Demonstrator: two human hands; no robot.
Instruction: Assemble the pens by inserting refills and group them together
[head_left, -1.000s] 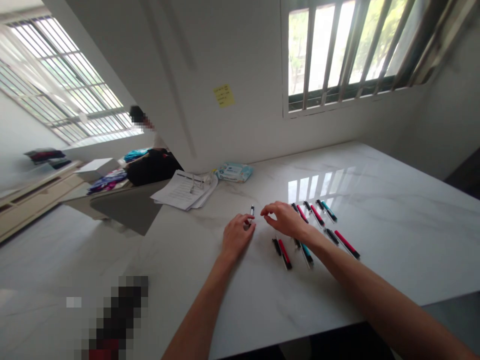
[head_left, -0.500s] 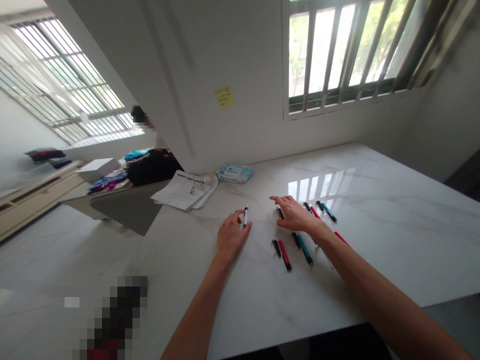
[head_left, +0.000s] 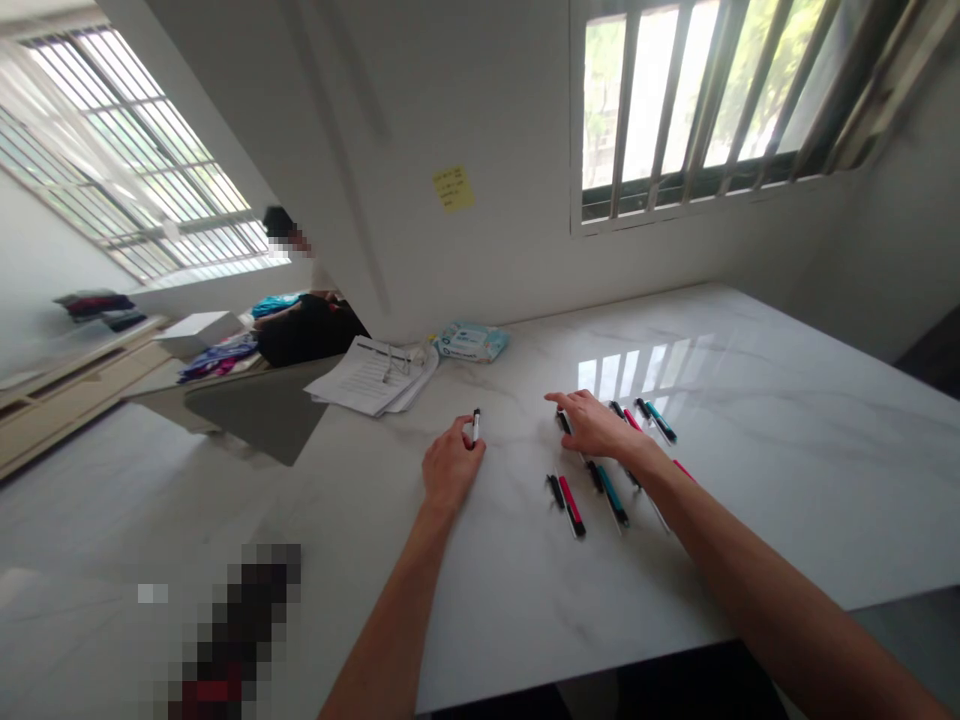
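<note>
My left hand is closed around a white pen with a black end, which stands nearly upright between thumb and fingers, close to the tabletop. My right hand hovers over the groups of pens with its index finger stretched to the left. Under its fingers a black pen is partly covered. Nearer to me lie a red-and-black pen and a teal-and-black pen, each beside a thinner dark one. Another teal pen lies beyond my right wrist. My right forearm hides part of the pens.
The white marbled table runs to a wall with a barred window. Stacked papers with glasses on them and a wipes pack lie at the back. Further left, a person is near piled clothes.
My left hand has drawn the white pen a little to the left, away from the other pens. My right hand stays over the pens, almost unmoved.
</note>
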